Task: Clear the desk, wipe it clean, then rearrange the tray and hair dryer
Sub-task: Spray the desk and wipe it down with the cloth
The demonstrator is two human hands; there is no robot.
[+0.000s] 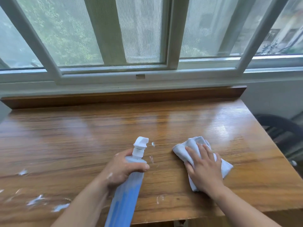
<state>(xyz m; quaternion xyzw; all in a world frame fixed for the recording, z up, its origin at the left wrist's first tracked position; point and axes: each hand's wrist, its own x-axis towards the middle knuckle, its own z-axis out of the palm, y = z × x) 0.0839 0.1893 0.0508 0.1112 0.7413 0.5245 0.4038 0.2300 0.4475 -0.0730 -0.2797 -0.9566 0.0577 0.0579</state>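
My left hand (122,169) grips a pale blue spray bottle (126,194) around its neck, its white nozzle (140,144) pointing away over the wooden desk (82,136). My right hand (204,169) lies flat with straight fingers on a folded light blue cloth (183,149), pressing it onto the desk at the front right. Small wet droplets (152,151) sit on the wood between the bottle and the cloth. White scuff marks (41,200) show on the desk's front left. No tray or hair dryer is in view.
A raised wooden ledge (123,97) runs along the desk's back edge under a large window (139,38). A dark chair (282,131) stands past the desk's right edge. The desk's front edge (180,219) is close to my body.
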